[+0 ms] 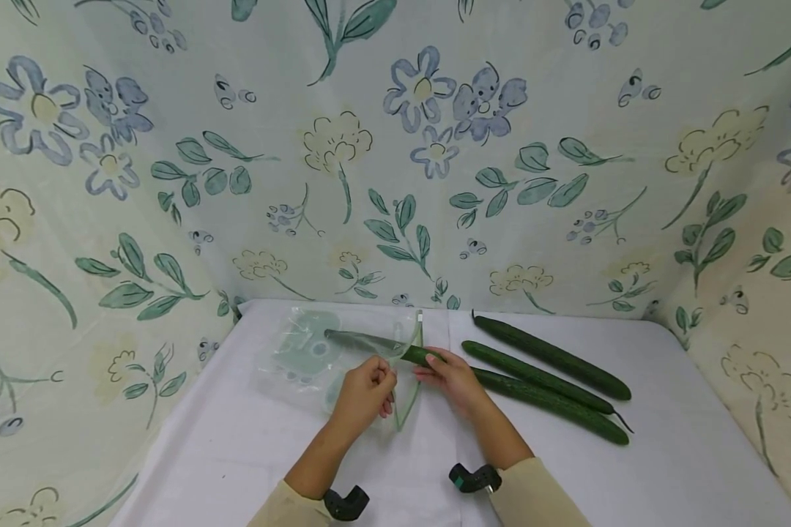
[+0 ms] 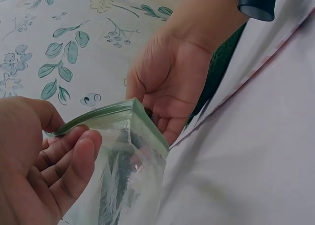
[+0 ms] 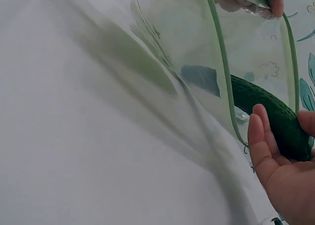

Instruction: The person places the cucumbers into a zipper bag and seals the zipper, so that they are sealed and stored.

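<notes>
A clear zip bag (image 1: 303, 359) with green print and a green zip edge lies at the left of the table, its mouth facing right. My left hand (image 1: 367, 388) pinches the bag's rim; in the left wrist view the left hand's fingers (image 2: 81, 153) curl over the green zip edge. My right hand (image 1: 453, 377) grips the near end of a dark green cucumber (image 1: 418, 355). Most of this cucumber lies inside the bag, seen dimly through the plastic. In the right wrist view, the cucumber (image 3: 266, 104) passes through the open mouth, its end between right thumb and fingers.
To the right lie three more cucumbers: a back one (image 1: 554, 355), a middle one (image 1: 540, 377) and a front one (image 1: 560, 406), whose left end is hidden by the right hand. A white cloth (image 1: 204, 468) covers the table. Floral fabric (image 1: 395, 183) hangs behind.
</notes>
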A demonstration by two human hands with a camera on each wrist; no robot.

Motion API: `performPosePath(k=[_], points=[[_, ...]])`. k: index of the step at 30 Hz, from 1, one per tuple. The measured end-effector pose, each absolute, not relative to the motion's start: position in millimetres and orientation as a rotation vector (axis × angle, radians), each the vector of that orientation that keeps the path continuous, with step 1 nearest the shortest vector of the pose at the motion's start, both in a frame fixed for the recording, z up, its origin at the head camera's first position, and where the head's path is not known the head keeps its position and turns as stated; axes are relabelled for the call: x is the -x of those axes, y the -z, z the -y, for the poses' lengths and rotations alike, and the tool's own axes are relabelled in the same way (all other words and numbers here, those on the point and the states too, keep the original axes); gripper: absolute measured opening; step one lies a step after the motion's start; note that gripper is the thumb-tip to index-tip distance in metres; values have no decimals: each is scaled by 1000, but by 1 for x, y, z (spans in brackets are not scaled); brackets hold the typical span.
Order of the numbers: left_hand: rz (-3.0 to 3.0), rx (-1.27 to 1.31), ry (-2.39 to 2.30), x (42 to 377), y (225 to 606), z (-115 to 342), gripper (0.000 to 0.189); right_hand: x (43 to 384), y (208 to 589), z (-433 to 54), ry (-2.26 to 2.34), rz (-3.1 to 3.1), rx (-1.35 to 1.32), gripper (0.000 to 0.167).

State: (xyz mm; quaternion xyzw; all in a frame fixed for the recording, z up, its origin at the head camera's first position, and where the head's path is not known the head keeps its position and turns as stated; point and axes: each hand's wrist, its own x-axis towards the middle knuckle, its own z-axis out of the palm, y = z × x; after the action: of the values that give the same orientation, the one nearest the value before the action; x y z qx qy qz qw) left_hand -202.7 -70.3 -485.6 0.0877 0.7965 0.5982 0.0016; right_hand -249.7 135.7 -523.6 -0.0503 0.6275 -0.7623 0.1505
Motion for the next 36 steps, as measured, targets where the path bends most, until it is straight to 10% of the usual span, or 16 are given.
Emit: performPosePath(k=[23, 36], points=[[-2559, -234, -1787, 204, 487, 77, 8, 268, 553, -103, 2161, -2004, -10, 33], [-2550, -203, -1760, 205, 487, 77, 8, 281, 556, -90, 1893, -2359, -145, 53]])
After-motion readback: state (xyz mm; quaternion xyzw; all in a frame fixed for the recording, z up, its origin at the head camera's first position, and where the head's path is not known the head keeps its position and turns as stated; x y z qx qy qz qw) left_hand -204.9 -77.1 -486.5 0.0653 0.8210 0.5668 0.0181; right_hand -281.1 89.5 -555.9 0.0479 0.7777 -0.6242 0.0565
